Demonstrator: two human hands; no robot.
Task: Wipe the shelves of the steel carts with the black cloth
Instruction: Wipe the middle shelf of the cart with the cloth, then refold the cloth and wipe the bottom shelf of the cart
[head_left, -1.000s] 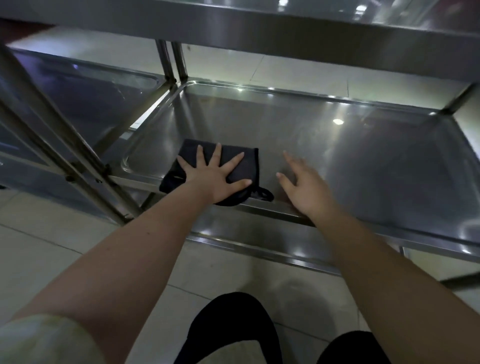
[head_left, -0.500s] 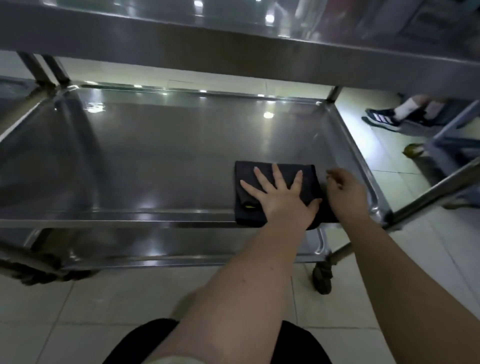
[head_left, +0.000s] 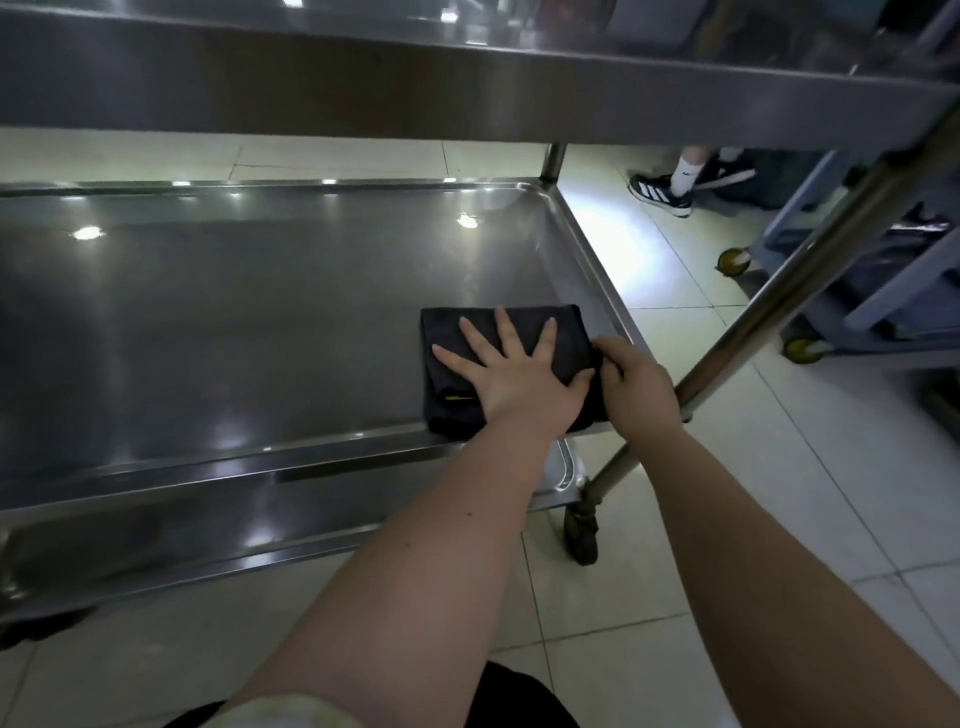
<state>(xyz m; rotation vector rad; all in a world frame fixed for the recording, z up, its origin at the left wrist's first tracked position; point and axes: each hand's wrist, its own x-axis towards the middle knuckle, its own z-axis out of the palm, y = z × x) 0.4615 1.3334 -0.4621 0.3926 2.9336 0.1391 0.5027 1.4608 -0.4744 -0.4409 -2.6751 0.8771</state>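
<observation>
Pressing black cloth (head_left: 524, 325) onto steel shelf (head_left: 234, 322) above tiled floor (head_left: 727, 467): left hand (head_left: 519, 379) flat, right hand (head_left: 639, 384) pinching.

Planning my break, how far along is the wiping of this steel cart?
Done: cannot tell; the middle steel shelf gleams, no marks show. In hand: left hand presses the folded black cloth flat at that shelf's near right corner, right hand grips the cloth's edge. Left: probably the lower steel shelf, and perhaps the top steel shelf.
</observation>
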